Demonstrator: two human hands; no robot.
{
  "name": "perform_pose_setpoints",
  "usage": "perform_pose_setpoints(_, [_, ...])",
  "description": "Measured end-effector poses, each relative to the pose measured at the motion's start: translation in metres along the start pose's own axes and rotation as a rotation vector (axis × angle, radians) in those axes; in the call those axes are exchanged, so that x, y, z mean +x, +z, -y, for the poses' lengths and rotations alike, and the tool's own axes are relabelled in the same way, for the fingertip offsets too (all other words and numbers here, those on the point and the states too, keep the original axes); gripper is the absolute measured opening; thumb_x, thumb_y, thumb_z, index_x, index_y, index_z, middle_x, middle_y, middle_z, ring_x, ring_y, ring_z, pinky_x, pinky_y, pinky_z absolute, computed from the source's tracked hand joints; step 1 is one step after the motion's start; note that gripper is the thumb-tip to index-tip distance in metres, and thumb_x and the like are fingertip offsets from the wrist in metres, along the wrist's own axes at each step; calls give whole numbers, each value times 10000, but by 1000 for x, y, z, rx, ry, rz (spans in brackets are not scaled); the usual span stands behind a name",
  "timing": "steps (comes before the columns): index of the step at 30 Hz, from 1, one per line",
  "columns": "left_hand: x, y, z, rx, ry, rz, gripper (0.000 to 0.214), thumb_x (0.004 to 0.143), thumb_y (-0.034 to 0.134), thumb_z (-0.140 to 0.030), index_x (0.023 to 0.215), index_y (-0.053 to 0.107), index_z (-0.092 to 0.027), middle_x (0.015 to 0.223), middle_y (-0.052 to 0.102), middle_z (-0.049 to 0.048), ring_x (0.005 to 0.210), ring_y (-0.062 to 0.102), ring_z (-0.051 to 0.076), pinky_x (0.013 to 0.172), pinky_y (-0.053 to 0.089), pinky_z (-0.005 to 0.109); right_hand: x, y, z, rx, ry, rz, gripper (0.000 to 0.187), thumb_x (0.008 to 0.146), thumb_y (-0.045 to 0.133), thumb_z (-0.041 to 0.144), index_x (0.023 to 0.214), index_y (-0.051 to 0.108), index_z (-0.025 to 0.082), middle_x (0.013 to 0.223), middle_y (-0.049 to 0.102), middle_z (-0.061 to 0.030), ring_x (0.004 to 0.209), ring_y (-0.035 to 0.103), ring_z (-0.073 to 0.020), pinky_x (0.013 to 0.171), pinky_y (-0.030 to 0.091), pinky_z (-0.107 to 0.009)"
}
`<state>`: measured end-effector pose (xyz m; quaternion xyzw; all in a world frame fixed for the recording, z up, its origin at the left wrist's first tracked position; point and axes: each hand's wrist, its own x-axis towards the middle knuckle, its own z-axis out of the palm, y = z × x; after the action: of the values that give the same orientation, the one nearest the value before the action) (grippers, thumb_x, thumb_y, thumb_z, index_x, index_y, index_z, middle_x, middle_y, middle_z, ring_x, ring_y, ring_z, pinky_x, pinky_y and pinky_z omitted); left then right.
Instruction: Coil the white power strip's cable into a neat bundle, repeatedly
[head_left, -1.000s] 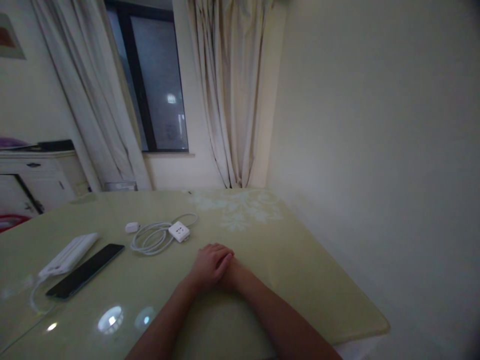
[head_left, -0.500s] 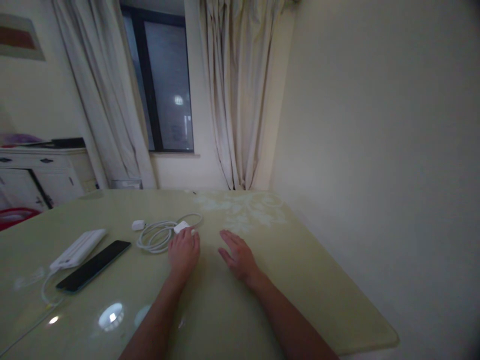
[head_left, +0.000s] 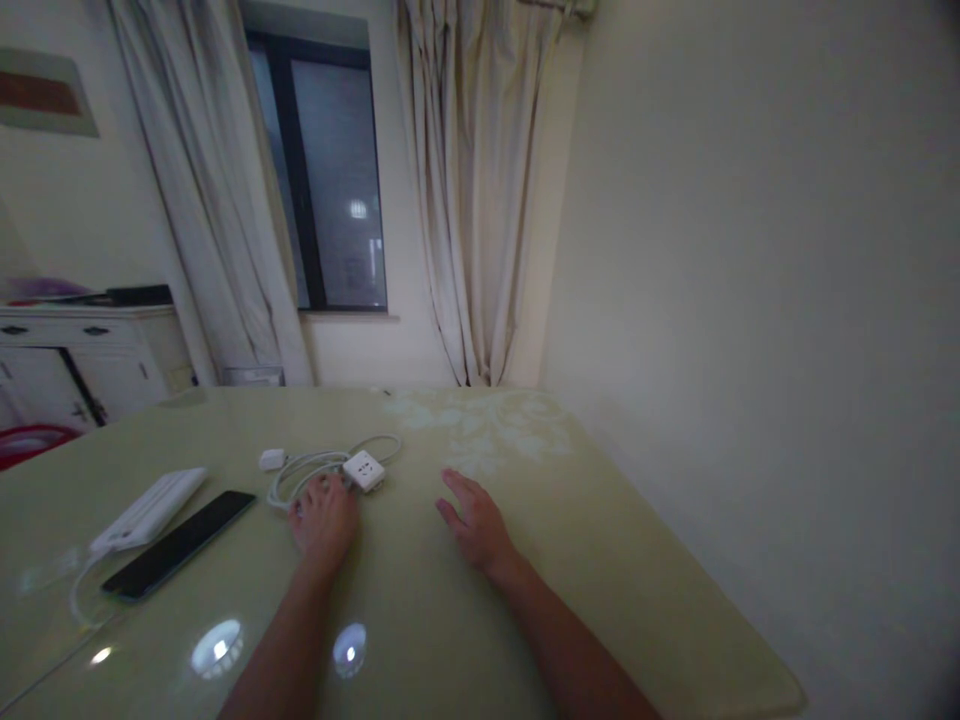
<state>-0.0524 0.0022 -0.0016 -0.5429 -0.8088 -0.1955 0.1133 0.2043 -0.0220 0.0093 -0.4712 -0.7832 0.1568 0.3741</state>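
My left hand (head_left: 328, 522) is over the near edge of a coiled white extension cord (head_left: 307, 462), its fingers apart and bent downward. The fingertips meet the loops, and part of the coil is hidden beneath them. Just beyond these fingers lies the cord's square white socket block (head_left: 365, 471), with its outlet holes facing up. The white plug (head_left: 273, 459) lies to the left of the coil. My right hand (head_left: 474, 518) rests on its side on the table, open, with nothing in it and the thumb apart from the fingers.
To the left on the glossy pale green table (head_left: 637, 580) lie a black phone (head_left: 180, 545) and a white power bank (head_left: 150, 510) with a cable. A wall (head_left: 750, 300) runs along the right. Curtains (head_left: 480, 200) and a window (head_left: 337, 180) stand behind.
My left hand has moved left and toward me, off the socket block and onto the coil, uncovering the block's face. My right hand has barely moved. The view has tilted up slightly.
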Motion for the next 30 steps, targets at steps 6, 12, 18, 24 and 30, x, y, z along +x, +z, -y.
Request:
perform_pose_setpoints(6, [7,-2,7,28,6,51,377,986,345,-235,1169,660,-138,1170,687,201,1134,626,359,1012,391,539,1,1,1,-2,23,-8,499,1001,533,389,1469,539,217,1494,548,-86,1405,493,-220,1204,353,-422])
perform_pose_setpoints(12, [5,-7,-2,-94,132,182,338,976,417,-314,1088,712,-192,1138,706,153,1065,663,342,938,462,488,2,2,6,24,20,2,484,998,533,398,1440,575,203,1476,563,-99,1395,504,-239,1195,365,-435])
perform_pose_setpoints(18, [-21,-10,-39,-341,466,312,229,934,492,-277,1000,703,-218,1084,706,111,995,676,259,882,500,364,3,5,1,26,-4,-22,481,988,544,382,1441,573,223,1469,574,-86,1382,512,-240,1191,374,-435])
perform_pose_setpoints(24, [-54,-10,-74,-644,817,401,259,858,572,-220,1067,721,-258,1120,717,99,1008,672,247,896,519,363,5,4,-4,16,24,-106,465,995,512,361,1410,599,170,1447,591,-114,1368,521,-248,1195,359,-428])
perform_pose_setpoints(30, [-64,-17,-84,-757,979,390,166,880,583,-222,931,739,-248,975,743,66,935,674,228,886,514,366,7,1,-12,-68,85,-145,396,1004,486,366,1292,687,182,1334,672,-120,1279,593,-257,1155,388,-444])
